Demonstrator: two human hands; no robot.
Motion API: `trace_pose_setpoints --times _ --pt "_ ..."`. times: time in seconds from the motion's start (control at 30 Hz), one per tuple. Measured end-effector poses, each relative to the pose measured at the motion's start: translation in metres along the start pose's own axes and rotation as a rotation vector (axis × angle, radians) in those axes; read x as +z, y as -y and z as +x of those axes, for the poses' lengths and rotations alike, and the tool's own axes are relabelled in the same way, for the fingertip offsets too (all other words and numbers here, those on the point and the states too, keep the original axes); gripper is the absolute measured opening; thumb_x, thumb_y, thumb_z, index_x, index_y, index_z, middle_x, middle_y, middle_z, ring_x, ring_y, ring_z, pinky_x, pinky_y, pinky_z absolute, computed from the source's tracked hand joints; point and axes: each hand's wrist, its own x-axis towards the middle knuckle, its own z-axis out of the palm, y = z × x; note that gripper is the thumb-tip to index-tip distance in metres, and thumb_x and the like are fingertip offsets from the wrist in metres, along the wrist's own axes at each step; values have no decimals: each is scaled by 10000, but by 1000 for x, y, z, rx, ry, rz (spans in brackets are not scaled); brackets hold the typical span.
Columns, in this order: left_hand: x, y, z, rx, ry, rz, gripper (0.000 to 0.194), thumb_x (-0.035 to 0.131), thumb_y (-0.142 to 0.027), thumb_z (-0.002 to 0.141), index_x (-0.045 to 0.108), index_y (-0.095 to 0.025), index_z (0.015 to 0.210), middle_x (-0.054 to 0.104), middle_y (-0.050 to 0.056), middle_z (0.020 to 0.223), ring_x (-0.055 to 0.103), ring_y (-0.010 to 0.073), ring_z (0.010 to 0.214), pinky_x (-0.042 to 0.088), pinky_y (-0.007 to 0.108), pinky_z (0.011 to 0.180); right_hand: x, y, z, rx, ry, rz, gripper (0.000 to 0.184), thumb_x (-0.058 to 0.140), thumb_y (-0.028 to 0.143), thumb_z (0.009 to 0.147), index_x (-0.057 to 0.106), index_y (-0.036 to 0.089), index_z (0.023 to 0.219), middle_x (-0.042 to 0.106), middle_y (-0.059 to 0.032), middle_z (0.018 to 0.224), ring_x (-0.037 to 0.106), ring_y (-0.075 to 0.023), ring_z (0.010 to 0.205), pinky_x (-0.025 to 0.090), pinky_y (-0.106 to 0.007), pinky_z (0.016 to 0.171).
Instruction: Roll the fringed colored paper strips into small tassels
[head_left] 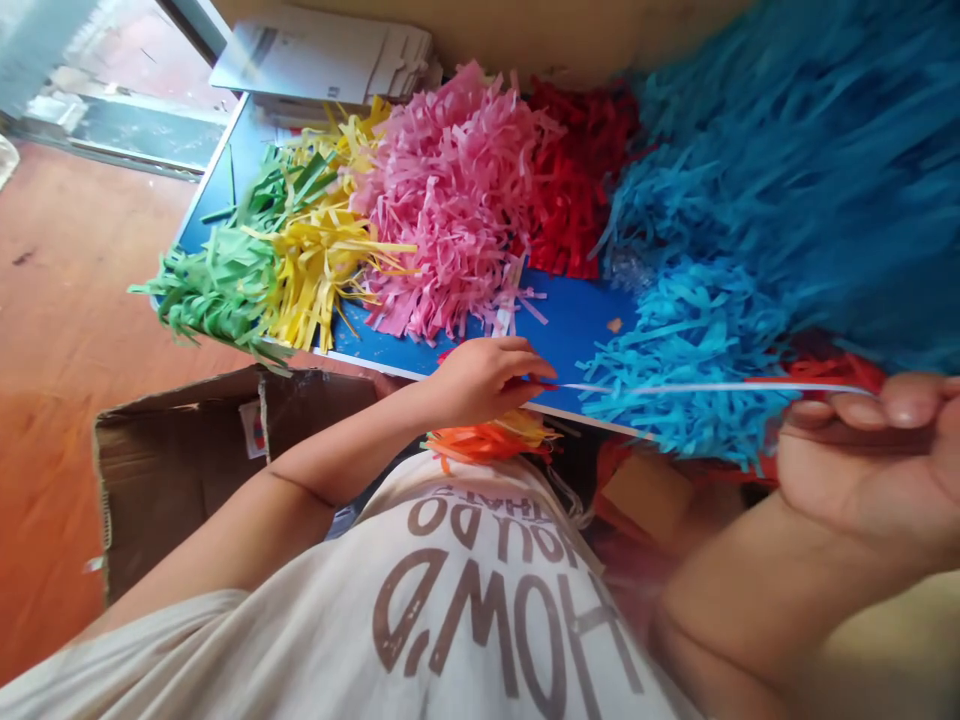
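In the head view, a narrow white strip (660,388) is drawn out between the left hand (480,382) and the right hand (885,440), above the near edge of the blue table (574,310) and in front of a bright blue fringe pile (697,350). The left hand pinches one end between bent fingertips; the right hand has its fingers curled in on the other end (its thumb is hard to make out at the frame's edge). Holding this strip out well probably calls for a light, even pull, with both ends level and the flat side untwisted, since such thin stuff could tear or snag on the loose fringe. Its long axis runs left to right across the body, nearly straight, and the two ends point towards opposite hands; neither looks like a front. Whether the strip brushes the blue fringe, I cannot tell. Below the left hand, an orange fringe bundle (476,443) sits at the person's waist, and a pink fringe pile (457,200) lies beyond on the table.
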Motion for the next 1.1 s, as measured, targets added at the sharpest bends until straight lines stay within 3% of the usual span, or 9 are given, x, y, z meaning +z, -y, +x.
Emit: trace_pose_setpoints --times 0.33,0.43,0.53,0.6,0.67,0.73,0.87,1.0,1.1 --pt "6 6 2 -238 54 -439 206 592 -271 891 726 -141 978 683 86 884 627 149 788 500 248 717 20 -11 -1 -116 -38 -9 383 767 527 717 526 256 594 367 21 609 398 -124 493 347 -310 442" --pt "7 10 4 -466 98 -789 235 633 -334 872 688 -125 963 661 40 781 592 105 649 474 218 614 32 -21 -1 -125 22 -279 284 749 477 746 610 252 850 564 -35 865 522 -151 610 426 -318 492" --pt "5 12 8 -585 22 -964 291 717 -379 810 667 -122 936 657 16 743 571 76 605 451 194 589 59 -40 -27 -328 -109 -530 520 804 382 703 583 205 1139 577 -148 1206 579 -160 685 447 -305 496" --pt "4 12 12 -598 -36 -986 328 755 -400 773 665 -120 920 672 23 763 579 75 616 457 193 597 84 -54 -56 -125 34 -350 305 640 416 876 609 207 1096 656 -95 1012 539 -112 554 433 -265 466" --pt "3 11 15 -576 -63 -950 350 766 -417 754 671 -120 913 683 31 782 591 84 632 471 199 609 108 -69 -83 228 434 -157 419 664 496 837 612 210 1138 680 -65 940 558 -117 536 451 -251 452" --pt "1 13 16 -548 -108 -843 354 764 -423 745 679 -124 915 695 36 798 597 92 644 478 205 619 120 -80 -97 429 560 -40 414 695 515 801 641 203 1068 666 -12 793 539 -103 506 447 -230 454" --pt "-12 40 11 -562 -264 -536 351 727 -428 754 692 -146 958 723 49 841 625 126 685 482 224 636 79 -83 -89 520 632 -151 296 663 471 846 678 184 779 554 54 528 442 -62 399 341 -173 404" --pt "-34 82 6 -637 -366 -153 291 664 -398 782 719 -179 965 739 49 836 653 178 711 476 271 658 1 -84 -93 744 1041 -377 218 681 349 806 704 170 683 580 42 494 447 -65 364 301 -159 374" --pt "-43 89 9 -632 -317 264 234 608 -347 848 732 -215 996 748 65 967 656 255 888 475 370 800 -37 -97 -111 848 1146 -521 198 635 287 802 734 166 680 595 30 493 466 -75 369 317 -158 384"
